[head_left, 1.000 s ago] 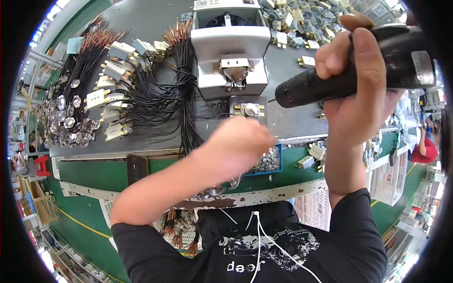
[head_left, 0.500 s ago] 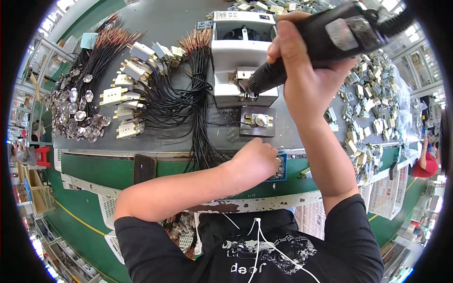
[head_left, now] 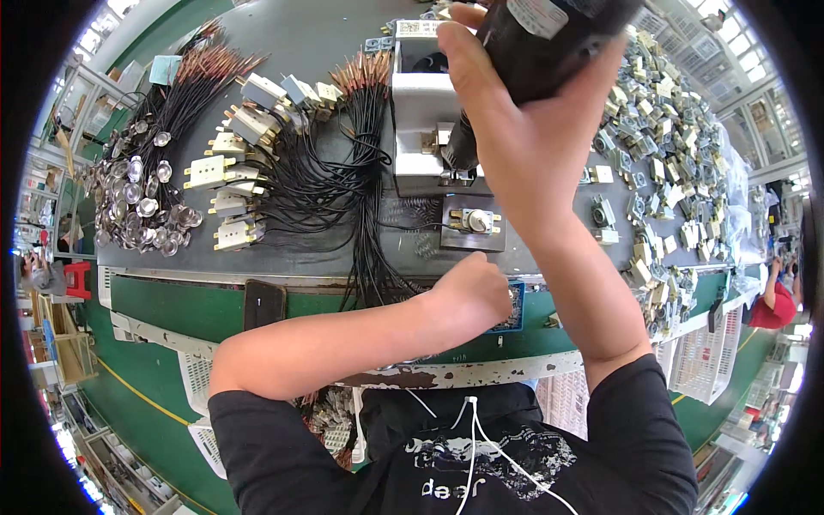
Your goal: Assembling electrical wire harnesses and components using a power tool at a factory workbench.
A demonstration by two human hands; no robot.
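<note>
My right hand (head_left: 536,146) is wrapped round a black electric screwdriver (head_left: 541,47). The screwdriver's nose points down at the front of a white screw feeder (head_left: 416,94), by a small metal outlet; the bit's tip is hidden. In front of the feeder, a dark block (head_left: 451,237) bears a small pale switch-like part (head_left: 475,221) with a round knob and brass terminals, and a black wire runs to it from the left. My left hand (head_left: 475,290) is closed at the table's front edge, beside a blue tray (head_left: 517,307) of small parts. What its fingers hold, if anything, is hidden.
Bundled black wires (head_left: 365,197) with copper ends lie left of the feeder, with white socket-like parts (head_left: 210,172) attached. Farther left is a pile of clear round-ended pieces (head_left: 137,202). Many loose grey and cream parts (head_left: 661,180) cover the right side. A dark flat object (head_left: 263,305) sits on the front edge.
My right hand has moved left and the screwdriver has swung more upright, its nose staying by the feeder's outlet. My left hand has barely shifted.
</note>
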